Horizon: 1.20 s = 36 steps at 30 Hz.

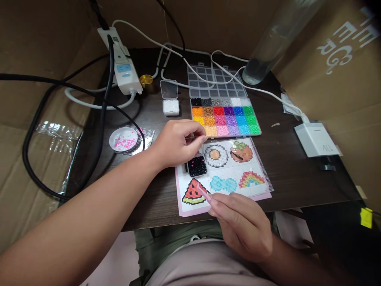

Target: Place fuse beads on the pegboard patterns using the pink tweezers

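My left hand (178, 142) is closed, its fingertips pinched over the top left of a clear pegboard (256, 167) that lies on a pink-edged pattern sheet (182, 206); what it pinches is too small to see. Just below it sits a small clear box of black beads (197, 165). My right hand (241, 224) is closed on pink tweezers (204, 193), whose tip rests on the watermelon bead picture (193, 192). Other bead pictures on the board are an egg (217, 155), an orange fruit (241, 152), a blue cloud (224, 184) and a rainbow (251, 179).
An open bead organiser (226, 116) with many colours lies behind the board. A round dish of pink beads (123, 140) is to the left, a small box of white beads (170, 107), a power strip (122, 65), cables, a white charger (316, 139) and cardboard walls surround the dark table (297, 174).
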{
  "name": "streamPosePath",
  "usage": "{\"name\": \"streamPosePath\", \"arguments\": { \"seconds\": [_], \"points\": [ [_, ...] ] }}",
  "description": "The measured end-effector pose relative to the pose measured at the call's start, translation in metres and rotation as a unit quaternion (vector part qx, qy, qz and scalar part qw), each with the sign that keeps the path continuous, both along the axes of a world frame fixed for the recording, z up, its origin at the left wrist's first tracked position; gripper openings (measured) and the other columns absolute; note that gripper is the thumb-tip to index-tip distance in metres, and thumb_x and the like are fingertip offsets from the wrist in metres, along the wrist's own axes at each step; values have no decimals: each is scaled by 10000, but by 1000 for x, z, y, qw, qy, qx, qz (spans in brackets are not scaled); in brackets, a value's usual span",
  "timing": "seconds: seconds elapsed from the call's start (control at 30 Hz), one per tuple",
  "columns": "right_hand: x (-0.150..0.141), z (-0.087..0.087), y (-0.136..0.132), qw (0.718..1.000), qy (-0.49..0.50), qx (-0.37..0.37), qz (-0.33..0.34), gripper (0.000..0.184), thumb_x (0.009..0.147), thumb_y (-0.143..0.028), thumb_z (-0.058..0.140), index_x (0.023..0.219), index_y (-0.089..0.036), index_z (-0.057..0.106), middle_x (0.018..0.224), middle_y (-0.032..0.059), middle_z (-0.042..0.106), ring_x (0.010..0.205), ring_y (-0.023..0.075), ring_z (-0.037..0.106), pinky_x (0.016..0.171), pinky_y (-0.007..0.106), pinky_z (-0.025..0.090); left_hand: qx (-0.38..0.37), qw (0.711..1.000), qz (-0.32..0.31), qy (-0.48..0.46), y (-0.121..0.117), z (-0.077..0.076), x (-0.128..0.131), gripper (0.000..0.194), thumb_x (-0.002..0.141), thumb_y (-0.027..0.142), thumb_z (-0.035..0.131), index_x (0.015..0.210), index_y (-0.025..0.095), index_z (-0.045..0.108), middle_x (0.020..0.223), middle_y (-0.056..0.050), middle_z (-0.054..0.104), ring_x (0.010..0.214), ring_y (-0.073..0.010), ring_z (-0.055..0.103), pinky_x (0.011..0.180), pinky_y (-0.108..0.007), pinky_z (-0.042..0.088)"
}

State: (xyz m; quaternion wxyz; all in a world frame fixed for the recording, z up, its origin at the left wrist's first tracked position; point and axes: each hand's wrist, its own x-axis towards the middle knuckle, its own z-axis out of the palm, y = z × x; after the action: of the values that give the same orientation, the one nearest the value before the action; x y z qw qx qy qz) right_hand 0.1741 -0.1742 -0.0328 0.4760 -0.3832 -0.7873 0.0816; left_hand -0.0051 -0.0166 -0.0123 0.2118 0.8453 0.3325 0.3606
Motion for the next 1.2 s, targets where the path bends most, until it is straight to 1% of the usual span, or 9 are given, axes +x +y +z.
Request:
{"name": "streamPosePath", "arguments": {
  "seconds": [0.1,0.17,0.27,0.37,0.6,0.8,0.9,1.03,1.2],
  "points": [
    [1,1,0,1000,0,-22,13,208,875,14,601,1023,-103,689,857,120,752,669,153,644,543,285,511,1,1000,0,1,0,0,0,99,834,165,620,751,151,673,619,26,601,534,-85,490,531,-228,373],
    [0,1,1,999,3,-31,9,212,862,25,605,996,-111,698,853,119,747,655,152,610,547,295,489,3,1000,-1,0,1,-1,0,95,832,163,621,755,151,677,623,26,602,534,-85,491,532,-229,372],
    [-1,-1,1,1000,7,-17,-1,203,853,16,632,996,-113,697,900,124,767,737,183,652,616,331,517,6,1000,-4,-4,2,-1,0,96,827,152,625,747,143,677,621,25,601,529,-81,486,530,-228,368],
    [-1,-3,1,1000,-6,-11,3,174,859,-4,645,981,-116,698,924,109,789,792,195,685,655,339,529,8,1000,-7,-7,1,0,1,103,826,144,626,735,140,672,611,28,593,525,-78,483,530,-227,367],
    [0,-1,1,1000,-28,-11,0,152,870,-35,645,972,-133,701,938,95,801,759,181,692,647,331,511,4,1000,-9,1,-1,1,1,108,830,155,617,736,151,668,620,26,608,534,-85,500,521,-227,366],
    [-2,-4,3,999,-40,-1,-8,169,860,-32,646,980,-135,703,956,97,803,723,176,666,616,330,493,-4,1000,-7,8,0,1,2,116,836,186,613,734,164,665,639,14,635,557,-101,537,543,-238,396],
    [-1,-4,3,999,-44,-2,-10,159,872,-42,637,980,-138,703,958,98,803,729,179,663,617,335,496,-5,1000,-8,9,0,1,2,120,839,196,608,735,170,661,640,13,636,563,-107,547,545,-241,405],
    [0,-3,1,999,-36,-7,-11,183,857,-6,632,978,-123,704,938,106,802,747,190,680,627,341,508,-6,1000,-8,10,-1,2,1,120,837,194,608,733,168,660,640,9,637,566,-109,549,544,-243,407],
    [0,-4,0,999,-37,-9,-13,192,857,-16,632,986,-138,705,934,99,803,733,187,688,621,341,525,-4,1000,-8,8,-1,2,1,120,836,185,608,729,168,660,634,14,631,564,-106,545,548,-242,406]
  ]
}}
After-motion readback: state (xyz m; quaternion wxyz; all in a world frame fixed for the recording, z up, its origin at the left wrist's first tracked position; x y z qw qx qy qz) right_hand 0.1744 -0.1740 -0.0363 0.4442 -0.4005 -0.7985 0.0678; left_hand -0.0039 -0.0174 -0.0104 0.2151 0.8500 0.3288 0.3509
